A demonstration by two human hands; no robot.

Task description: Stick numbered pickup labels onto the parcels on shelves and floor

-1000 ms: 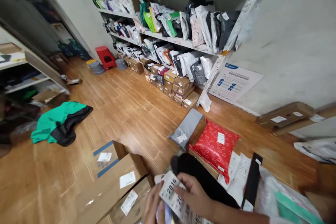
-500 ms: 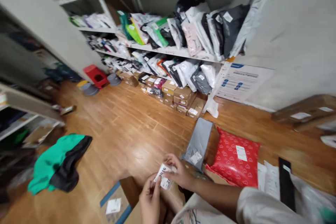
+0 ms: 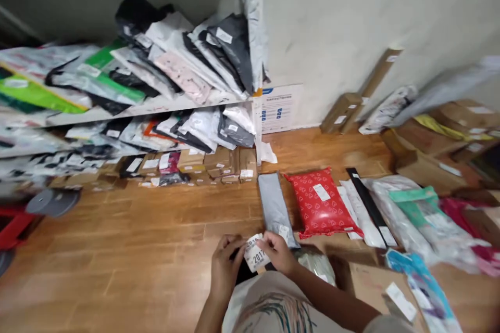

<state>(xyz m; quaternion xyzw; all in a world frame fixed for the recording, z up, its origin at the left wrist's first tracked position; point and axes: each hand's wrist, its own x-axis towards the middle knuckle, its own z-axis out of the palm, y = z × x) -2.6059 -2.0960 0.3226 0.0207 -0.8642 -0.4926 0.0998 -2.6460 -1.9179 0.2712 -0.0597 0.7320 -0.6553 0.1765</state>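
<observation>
While the left hand and right hand pinch the label strip before the shirt, its numbers 2016 and 2017 appear undivided; the red parcel and grey parcel already bear white stickers.

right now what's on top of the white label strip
The right hand overlaps the white label strip, left hand at its edge; printed 2017 shows. Anything beneath the hands is covered.
</observation>
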